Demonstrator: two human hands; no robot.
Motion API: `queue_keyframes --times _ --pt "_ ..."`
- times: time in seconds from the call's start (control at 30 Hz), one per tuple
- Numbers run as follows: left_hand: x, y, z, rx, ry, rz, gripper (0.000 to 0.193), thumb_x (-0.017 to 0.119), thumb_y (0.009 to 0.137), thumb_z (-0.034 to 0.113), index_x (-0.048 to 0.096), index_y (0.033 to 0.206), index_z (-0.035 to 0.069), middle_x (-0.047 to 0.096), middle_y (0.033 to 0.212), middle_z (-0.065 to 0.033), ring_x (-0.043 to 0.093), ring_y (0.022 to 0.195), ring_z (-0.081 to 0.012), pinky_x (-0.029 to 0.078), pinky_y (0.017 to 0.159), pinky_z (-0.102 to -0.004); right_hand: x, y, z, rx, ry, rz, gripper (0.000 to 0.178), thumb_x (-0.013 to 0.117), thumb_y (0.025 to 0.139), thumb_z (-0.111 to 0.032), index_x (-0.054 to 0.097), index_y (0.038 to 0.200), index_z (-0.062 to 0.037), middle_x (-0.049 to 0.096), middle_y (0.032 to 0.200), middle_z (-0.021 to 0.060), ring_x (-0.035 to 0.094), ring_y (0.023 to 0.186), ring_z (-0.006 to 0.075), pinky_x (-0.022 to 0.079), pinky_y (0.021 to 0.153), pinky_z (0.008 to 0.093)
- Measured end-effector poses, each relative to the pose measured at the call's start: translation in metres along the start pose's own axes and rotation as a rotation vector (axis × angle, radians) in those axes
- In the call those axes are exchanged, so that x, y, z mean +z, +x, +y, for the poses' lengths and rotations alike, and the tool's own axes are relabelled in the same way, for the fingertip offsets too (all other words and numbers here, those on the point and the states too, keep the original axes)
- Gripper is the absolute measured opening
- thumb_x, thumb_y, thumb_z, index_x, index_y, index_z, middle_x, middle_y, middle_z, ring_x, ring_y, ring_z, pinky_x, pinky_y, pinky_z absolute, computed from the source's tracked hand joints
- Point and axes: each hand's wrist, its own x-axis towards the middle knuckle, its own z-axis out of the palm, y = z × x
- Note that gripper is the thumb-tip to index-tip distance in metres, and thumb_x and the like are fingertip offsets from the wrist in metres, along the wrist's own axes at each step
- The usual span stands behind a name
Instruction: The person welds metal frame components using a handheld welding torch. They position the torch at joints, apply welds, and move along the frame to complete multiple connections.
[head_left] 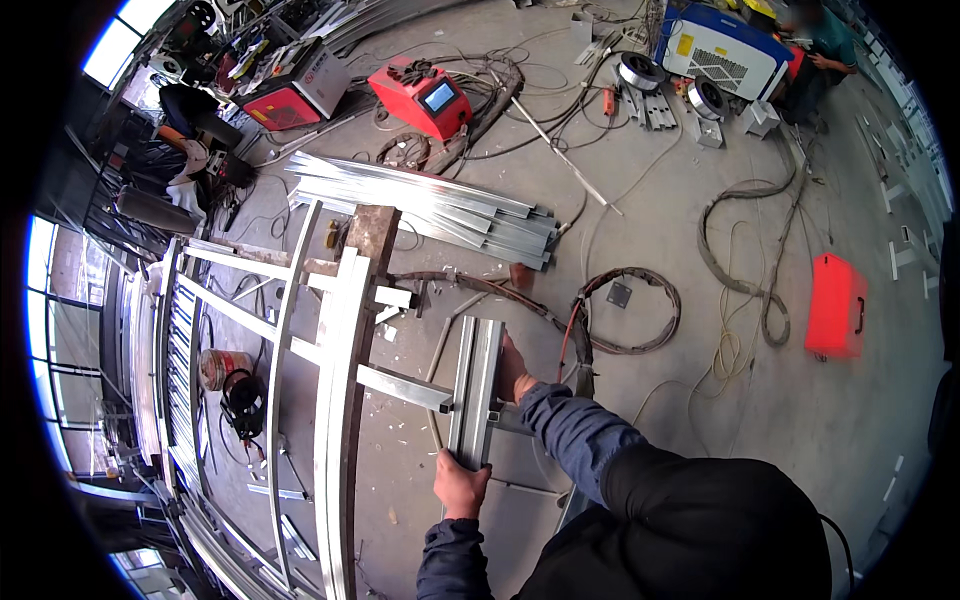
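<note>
A short length of silver metal channel (pixel 476 385) with lengthwise grooves is held upright in the picture, in front of me. My left hand (pixel 461 485) is closed round its near end. My right hand (pixel 515 370) grips its right edge closer to the far end, with part of the fingers hidden behind the metal. Just left of the channel ends a square metal tube (pixel 405 388), reaching out from a long silver beam (pixel 338 420). Whether the tube touches the channel I cannot tell.
Left of the beam stands a frame of silver bars (pixel 282 400). A stack of metal profiles (pixel 420 210) lies beyond, near a red machine with a screen (pixel 420 97). Coiled cables (pixel 630 310) cross the floor. A red box (pixel 836 305) stands right; another person (pixel 825 55) is far right.
</note>
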Motion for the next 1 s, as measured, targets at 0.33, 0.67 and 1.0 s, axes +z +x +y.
queue_keyframes --times 0.33,0.67,1.0 --pt "0.017 0.009 -0.004 0.007 -0.018 -0.014 0.072 0.093 0.066 0.036 0.052 0.114 0.001 0.068 0.112 -0.0214 0.069 0.104 -0.0461 0.057 0.09 -0.0534 0.014 -0.013 -0.004 -0.04 -0.027 0.172 0.07 0.047 0.1 -0.077 0.075 0.121 -0.0165 0.077 0.114 0.01 0.07 0.103 0.0304 0.056 0.096 0.0458" --pt "-0.042 -0.026 0.004 -0.019 -0.027 0.045 0.072 0.093 0.063 0.032 0.053 0.116 0.004 0.064 0.108 -0.0183 0.066 0.106 -0.0444 0.056 0.09 -0.0531 -0.005 -0.006 0.007 -0.154 -0.169 0.407 0.08 0.054 0.097 -0.078 0.068 0.138 -0.0112 0.073 0.13 0.0123 0.07 0.113 0.0328 0.055 0.101 0.0532" --pt "-0.229 -0.111 0.039 -0.083 -0.193 0.058 0.084 0.094 0.062 0.025 0.058 0.134 -0.001 0.071 0.108 -0.0219 0.072 0.101 -0.0437 0.058 0.09 -0.049 0.025 -0.048 -0.031 -0.443 -0.74 0.702 0.064 0.049 0.112 -0.063 0.067 0.116 -0.0016 0.071 0.105 0.0039 0.068 0.1 0.019 0.055 0.094 0.0324"
